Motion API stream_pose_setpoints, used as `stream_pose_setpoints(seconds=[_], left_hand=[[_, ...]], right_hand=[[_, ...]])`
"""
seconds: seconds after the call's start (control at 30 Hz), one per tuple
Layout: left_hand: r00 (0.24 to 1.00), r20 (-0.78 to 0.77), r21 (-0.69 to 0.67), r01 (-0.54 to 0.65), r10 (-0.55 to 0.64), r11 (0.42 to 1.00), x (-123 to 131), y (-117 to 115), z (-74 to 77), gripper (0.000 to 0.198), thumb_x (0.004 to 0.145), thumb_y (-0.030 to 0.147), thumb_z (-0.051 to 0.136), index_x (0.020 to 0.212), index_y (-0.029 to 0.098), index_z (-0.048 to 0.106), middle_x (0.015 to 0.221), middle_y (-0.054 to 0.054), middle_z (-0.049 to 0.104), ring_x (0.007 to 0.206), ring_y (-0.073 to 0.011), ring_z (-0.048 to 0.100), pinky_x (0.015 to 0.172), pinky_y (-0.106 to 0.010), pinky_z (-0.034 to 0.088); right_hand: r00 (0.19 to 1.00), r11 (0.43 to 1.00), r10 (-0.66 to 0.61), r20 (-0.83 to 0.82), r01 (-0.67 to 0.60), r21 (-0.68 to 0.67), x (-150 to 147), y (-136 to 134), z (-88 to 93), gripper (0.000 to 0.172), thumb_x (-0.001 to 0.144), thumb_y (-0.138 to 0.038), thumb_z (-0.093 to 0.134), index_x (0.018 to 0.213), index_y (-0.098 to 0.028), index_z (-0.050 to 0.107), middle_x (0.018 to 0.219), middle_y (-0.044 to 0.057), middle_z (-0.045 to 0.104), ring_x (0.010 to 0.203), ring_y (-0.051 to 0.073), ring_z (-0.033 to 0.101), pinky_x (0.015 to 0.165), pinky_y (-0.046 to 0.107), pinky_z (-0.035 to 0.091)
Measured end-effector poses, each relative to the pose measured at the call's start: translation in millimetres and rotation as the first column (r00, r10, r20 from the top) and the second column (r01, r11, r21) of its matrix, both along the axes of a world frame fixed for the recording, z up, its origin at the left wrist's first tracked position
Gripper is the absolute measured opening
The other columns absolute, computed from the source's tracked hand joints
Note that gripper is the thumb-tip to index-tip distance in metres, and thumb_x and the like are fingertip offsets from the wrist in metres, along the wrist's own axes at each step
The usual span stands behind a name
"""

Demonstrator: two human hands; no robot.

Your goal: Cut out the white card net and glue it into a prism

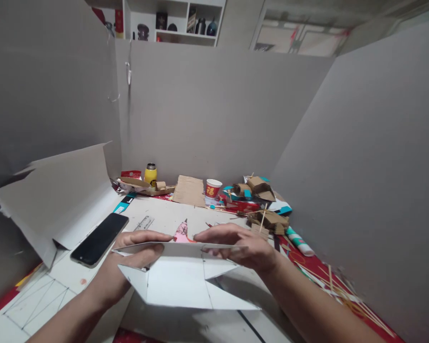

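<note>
Between my hands is a piece of white cardboard [175,283], cut with pointed flaps at both ends, marked with drawn lines and bent along a fold. My left hand [143,245] grips its upper panel at the left end, fingers on the far side and thumb on the near side. At the right end, my right hand [243,245] pinches the same panel, its fingertips partly hidden behind the edge. Just beyond the panel shows a pink pointed thing [182,230], possibly a glue gun tip, its lower part hidden.
A black phone [99,239] lies left, beside a large folded white sheet [60,200]. A clear ruler [144,222] lies behind my left hand. Along the back stand a yellow bottle [150,175], a paper cup [213,189] and cardboard pieces [260,188]. Thin sticks [361,305] lie right.
</note>
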State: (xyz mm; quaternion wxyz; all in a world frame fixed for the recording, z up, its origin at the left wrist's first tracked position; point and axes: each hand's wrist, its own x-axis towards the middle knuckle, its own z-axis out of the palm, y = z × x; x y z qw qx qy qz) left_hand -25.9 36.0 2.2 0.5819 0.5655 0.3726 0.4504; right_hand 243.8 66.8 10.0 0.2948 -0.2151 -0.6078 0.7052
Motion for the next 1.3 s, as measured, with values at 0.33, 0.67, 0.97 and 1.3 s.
stream_pose_setpoints(seconds=[0.33, 0.67, 0.97, 1.3], left_hand=[[0.966, -0.129, 0.201, 0.245, -0.222, 0.948, 7.7, -12.2, 8.5, 0.030, 0.073, 0.009, 0.066, 0.092, 0.030, 0.076, 0.089, -0.001, 0.076, 0.079, -0.0167, 0.068, 0.068, -0.021, 0.051], [0.869, -0.391, 0.238, 0.413, -0.303, 0.879, 15.9, -22.4, 12.1, 0.015, 0.076, 0.017, 0.066, 0.087, 0.018, 0.077, 0.076, -0.006, 0.076, 0.066, -0.0181, 0.067, 0.061, -0.024, 0.050], [0.869, -0.353, 0.083, 0.399, -0.347, 0.913, 17.3, -16.1, 10.8, 0.023, 0.072, 0.012, 0.065, 0.089, 0.022, 0.077, 0.082, -0.004, 0.075, 0.073, -0.0203, 0.065, 0.066, -0.027, 0.048], [0.969, -0.239, 0.014, 0.072, -0.067, 0.997, 4.6, 4.0, 6.7, 0.013, 0.074, 0.020, 0.064, 0.082, 0.017, 0.073, 0.067, -0.001, 0.066, 0.059, -0.0127, 0.053, 0.052, -0.022, 0.038]], right_hand=[[0.942, 0.960, 0.062, 0.330, -0.147, 0.238, -18.4, -12.2, 2.2, 0.046, 0.081, -0.052, 0.059, 0.098, -0.011, 0.069, 0.075, 0.003, 0.061, 0.066, 0.010, 0.051, 0.062, 0.022, 0.042], [0.917, 0.960, 0.261, 0.302, -0.280, 0.021, -40.9, -27.5, -9.0, 0.035, 0.077, -0.044, 0.068, 0.073, -0.009, 0.063, 0.059, -0.007, 0.046, 0.054, 0.004, 0.036, 0.050, 0.017, 0.031], [0.922, 0.951, 0.260, 0.288, -0.296, 0.088, -41.5, -19.7, -17.8, 0.039, 0.079, -0.045, 0.065, 0.062, -0.011, 0.057, 0.053, -0.009, 0.036, 0.050, 0.004, 0.029, 0.048, 0.017, 0.027], [0.797, 0.793, -0.283, 0.533, -0.118, 0.598, -25.2, -24.9, 6.5, 0.046, 0.083, -0.041, 0.060, 0.121, -0.016, 0.057, 0.100, 0.009, 0.064, 0.081, 0.018, 0.056, 0.069, 0.027, 0.043]])
